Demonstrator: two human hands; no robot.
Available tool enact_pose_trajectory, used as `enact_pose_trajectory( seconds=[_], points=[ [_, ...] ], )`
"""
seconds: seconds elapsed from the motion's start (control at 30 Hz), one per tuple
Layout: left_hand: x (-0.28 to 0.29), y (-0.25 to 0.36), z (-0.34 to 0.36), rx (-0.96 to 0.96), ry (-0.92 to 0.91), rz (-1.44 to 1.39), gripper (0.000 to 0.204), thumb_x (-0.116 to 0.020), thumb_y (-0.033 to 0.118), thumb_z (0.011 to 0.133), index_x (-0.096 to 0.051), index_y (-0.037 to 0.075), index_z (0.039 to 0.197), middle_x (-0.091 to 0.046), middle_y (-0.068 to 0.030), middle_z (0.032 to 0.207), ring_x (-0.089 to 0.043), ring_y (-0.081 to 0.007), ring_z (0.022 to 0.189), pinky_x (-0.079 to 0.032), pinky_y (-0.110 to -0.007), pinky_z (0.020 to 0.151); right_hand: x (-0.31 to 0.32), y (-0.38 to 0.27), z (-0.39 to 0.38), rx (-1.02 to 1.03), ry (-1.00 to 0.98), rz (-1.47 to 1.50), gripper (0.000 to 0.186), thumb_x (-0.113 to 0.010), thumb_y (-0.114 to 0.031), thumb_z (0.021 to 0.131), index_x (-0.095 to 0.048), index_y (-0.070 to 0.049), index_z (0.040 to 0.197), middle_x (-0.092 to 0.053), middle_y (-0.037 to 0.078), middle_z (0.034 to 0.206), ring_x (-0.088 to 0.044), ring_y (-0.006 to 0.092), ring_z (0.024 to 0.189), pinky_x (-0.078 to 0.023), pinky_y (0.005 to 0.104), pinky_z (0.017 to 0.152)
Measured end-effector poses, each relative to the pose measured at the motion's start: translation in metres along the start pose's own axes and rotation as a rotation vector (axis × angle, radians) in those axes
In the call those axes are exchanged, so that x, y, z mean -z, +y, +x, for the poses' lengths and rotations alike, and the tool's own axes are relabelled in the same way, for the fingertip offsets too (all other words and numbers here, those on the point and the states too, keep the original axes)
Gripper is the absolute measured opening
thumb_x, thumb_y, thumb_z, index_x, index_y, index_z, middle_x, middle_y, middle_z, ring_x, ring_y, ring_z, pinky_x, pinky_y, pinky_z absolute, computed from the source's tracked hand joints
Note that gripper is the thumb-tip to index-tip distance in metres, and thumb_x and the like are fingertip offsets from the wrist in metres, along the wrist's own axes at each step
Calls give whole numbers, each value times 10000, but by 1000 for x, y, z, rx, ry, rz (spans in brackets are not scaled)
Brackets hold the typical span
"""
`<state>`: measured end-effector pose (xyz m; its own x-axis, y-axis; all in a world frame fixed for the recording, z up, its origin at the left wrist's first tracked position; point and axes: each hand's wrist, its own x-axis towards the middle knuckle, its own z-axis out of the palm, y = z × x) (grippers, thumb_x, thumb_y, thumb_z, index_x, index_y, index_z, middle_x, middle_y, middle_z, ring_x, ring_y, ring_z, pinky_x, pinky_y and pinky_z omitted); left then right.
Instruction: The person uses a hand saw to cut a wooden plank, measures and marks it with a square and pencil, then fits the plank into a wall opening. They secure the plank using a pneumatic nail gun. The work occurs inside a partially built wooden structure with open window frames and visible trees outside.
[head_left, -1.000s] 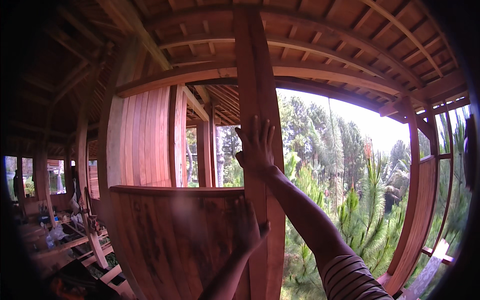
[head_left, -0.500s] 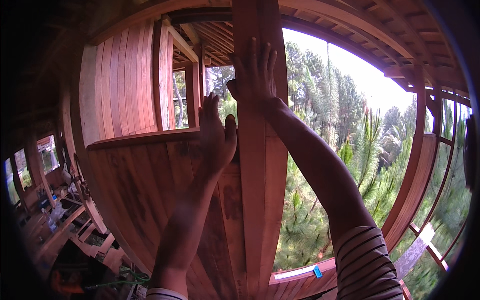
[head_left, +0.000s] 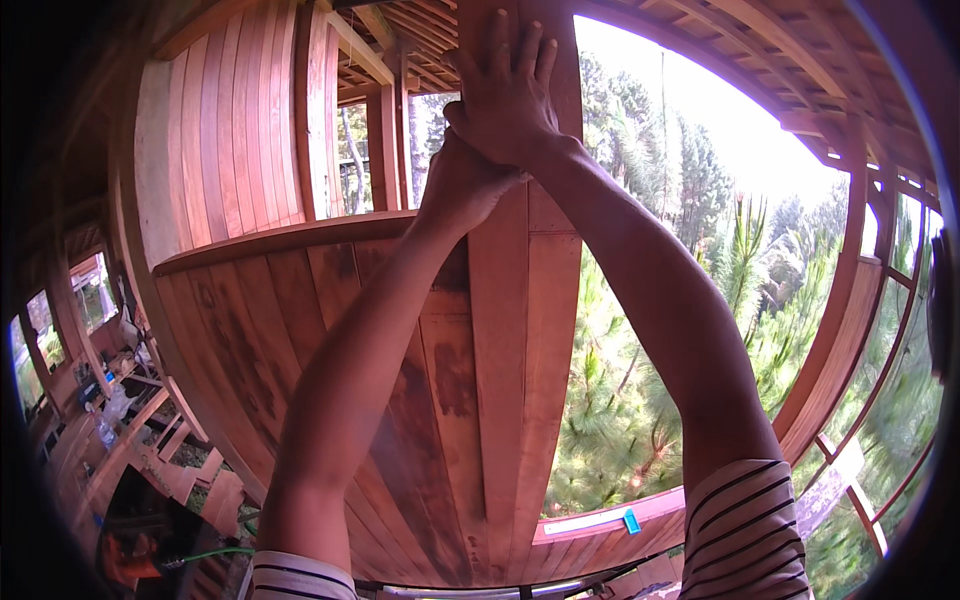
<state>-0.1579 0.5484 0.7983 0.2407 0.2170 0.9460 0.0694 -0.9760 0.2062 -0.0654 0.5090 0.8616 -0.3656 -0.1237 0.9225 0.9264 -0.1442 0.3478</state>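
The left hand (head_left: pixel 462 185) has risen to just under the right hand (head_left: pixel 507 95).

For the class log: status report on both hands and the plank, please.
Right hand flat, fingers spread, on upright wooden plank. Left hand pressed on same plank just beneath, partly hidden under right wrist. Nothing between hands and plank.

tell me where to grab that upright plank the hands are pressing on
Probably by its long edges. The upright plank lies flat against the wall boards, so only its face and its free right edge beside the opening show. Come from the front, below the right hand and left hand.
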Motion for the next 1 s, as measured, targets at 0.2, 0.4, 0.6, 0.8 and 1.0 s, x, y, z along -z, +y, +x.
enact_pose_trajectory(
  seconds=[0.2,0.4,0.6,0.8,1.0],
  points=[
    [-9,6,6,-9,105,88,733,-930,349,625,-600,-14,1169,-716,-175,1056,-701,-294,1003,-557,-395,865,24,5,7,-63,-228,199,711,-661,-365,847,-447,-143,1488,-74,307,1628,-12,585,1470,-29,662,1198],
    [-5,11,12,70,101,185,572,-930,389,614,-717,15,990,-746,-141,936,-726,-254,910,-566,-384,833,11,8,3,-34,-166,202,660,-621,-368,882,-456,-139,1479,-68,317,1624,0,594,1465,-25,669,1193],
    [-4,24,10,-25,71,53,623,-895,489,633,-720,-7,967,-748,-138,888,-724,-250,849,-565,-364,811,21,72,-5,186,-77,593,826,-649,-407,912,-267,-56,1555,-174,337,1595,-139,499,1489,-165,553,1213],
    [3,28,6,48,121,189,618,-886,490,667,-703,-48,909,-737,-147,818,-729,-251,788,-580,-380,758,154,118,-97,-231,-113,1182,447,-538,-226,1006,-495,-16,1399,-591,263,1306,-590,352,1213,-491,455,1001],
    [-10,7,13,-57,274,244,662,-869,560,688,-703,-25,949,-738,-132,803,-733,-219,780,-577,-369,706,307,133,-219,-441,-59,1543,433,-546,-262,1025,-500,51,1321,-572,203,1161,-589,228,977,-530,320,708]
  ],
)
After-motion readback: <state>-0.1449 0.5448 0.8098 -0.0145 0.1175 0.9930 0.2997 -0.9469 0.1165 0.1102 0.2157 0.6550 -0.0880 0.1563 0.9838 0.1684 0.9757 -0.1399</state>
